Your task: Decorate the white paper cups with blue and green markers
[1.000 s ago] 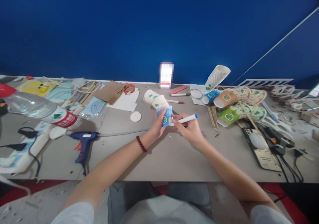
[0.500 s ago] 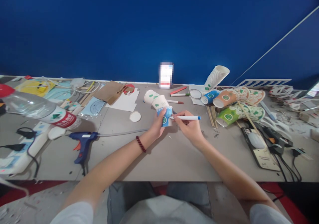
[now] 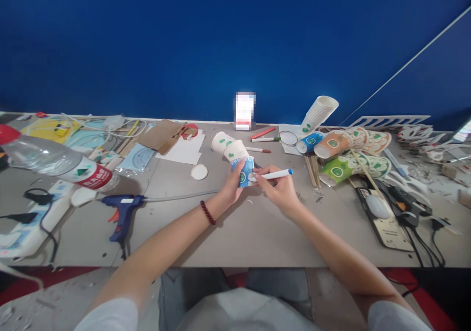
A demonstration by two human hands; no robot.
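Note:
A blue patterned paper cup (image 3: 248, 166) with a round green emblem is gripped in my left hand (image 3: 234, 185), thumb across its side. Between the fingers of my right hand (image 3: 278, 188) is a white marker (image 3: 274, 174) with a blue end, its tip at the cup's right side. Just behind the blue cup are white paper cups (image 3: 235, 149) with green leaf prints, tilted to the left; whether they are joined to it I cannot tell. A white paper disc (image 3: 199, 172) lies to the left of my left hand.
At left are a blue glue gun (image 3: 127, 208), a large plastic bottle (image 3: 69, 166) and a power strip (image 3: 40, 218). A lit phone (image 3: 245, 111) stands by the wall. Markers (image 3: 265, 139) lie behind the cups. Stacked white cups (image 3: 319, 115), coloured cups (image 3: 336, 170) and cables are at right.
The marker's blue end has swung slightly up and to the left, so the marker is more tilted. My left hand and the blue cup stay nearly in place.

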